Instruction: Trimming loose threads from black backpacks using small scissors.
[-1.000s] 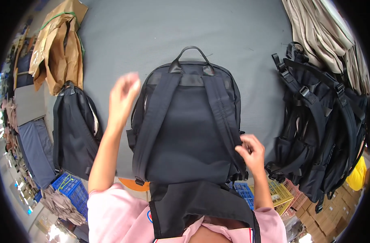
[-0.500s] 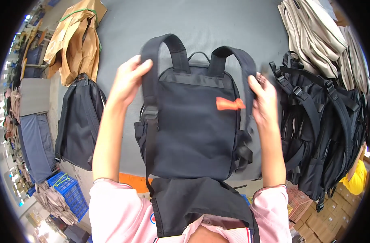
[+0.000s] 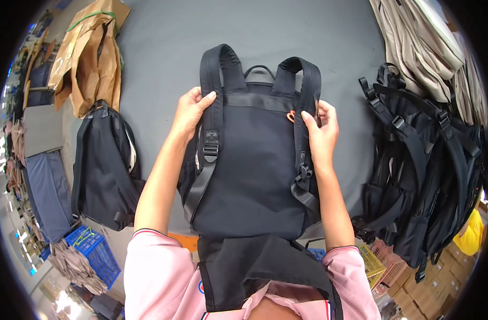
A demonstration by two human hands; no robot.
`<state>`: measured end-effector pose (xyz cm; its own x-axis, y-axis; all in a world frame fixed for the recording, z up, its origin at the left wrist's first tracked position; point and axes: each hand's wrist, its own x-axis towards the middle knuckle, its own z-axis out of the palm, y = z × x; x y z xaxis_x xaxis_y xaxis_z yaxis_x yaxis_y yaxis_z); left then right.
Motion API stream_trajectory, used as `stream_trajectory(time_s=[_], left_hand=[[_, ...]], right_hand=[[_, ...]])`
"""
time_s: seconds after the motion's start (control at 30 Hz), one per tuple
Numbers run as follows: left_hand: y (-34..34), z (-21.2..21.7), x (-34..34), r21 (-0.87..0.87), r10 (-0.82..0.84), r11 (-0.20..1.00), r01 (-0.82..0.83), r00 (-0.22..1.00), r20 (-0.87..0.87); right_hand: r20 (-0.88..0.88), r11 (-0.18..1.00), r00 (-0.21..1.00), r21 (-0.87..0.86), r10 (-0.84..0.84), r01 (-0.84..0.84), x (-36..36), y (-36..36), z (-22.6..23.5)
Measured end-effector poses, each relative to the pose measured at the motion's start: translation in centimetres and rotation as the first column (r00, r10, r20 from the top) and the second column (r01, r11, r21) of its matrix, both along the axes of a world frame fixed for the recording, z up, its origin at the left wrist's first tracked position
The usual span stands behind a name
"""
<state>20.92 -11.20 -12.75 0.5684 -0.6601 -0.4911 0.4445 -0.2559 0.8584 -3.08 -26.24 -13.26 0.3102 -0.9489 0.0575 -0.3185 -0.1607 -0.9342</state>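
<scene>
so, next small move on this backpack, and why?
Perhaps free the right hand to straighten the right lower webbing: it looks bunched and folded, while the left lower webbing runs flatter. The left hand can steady the left strap.

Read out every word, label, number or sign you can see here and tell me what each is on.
No text is readable.
Patch on the backpack strap held by the left hand: faint mark, too small to read.
Blue-and-red badge on the pink shirt: partly covered by black cloth, no wording legible.
Cardboard boxes: too small to read any print.
</scene>
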Motion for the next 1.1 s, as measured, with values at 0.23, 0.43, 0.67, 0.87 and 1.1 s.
stream_trajectory(time_s=[0.23,0.43,0.67,0.87,1.1], left_hand=[[1.8,0.7,-0.4,0.065,-0.019,0.998,0.021,0.999,-0.032],[2.8,2.8,-2.0,0.122,-0.121,0.985,0.123,0.992,-0.027],[3.6,7.6,-5.6,-0.077,-0.082,0.994,0.075,0.992,-0.092],[5.9,9.6,-9.6,-0.169,0.049,0.984,-0.052,0.999,-0.019],[14.2,12.4,-16.2,-0.197,-0.198,0.946,0.259,0.938,0.285]], right_hand=[[-0.296,0.959,0.942,-0.183,0.156,-0.216,-0.8,2.5,2.3],[-0.177,0.939,0.942,-0.149,0.284,-0.311,-0.4,3.8,3.9],[0.135,0.747,0.847,0.414,0.514,-0.520,-0.1,9.0,10.4],[0.469,0.531,0.766,0.552,0.440,-0.643,-1.6,13.1,10.7],[0.520,0.609,0.773,0.495,0.364,-0.620,-3.0,16.0,12.5]])
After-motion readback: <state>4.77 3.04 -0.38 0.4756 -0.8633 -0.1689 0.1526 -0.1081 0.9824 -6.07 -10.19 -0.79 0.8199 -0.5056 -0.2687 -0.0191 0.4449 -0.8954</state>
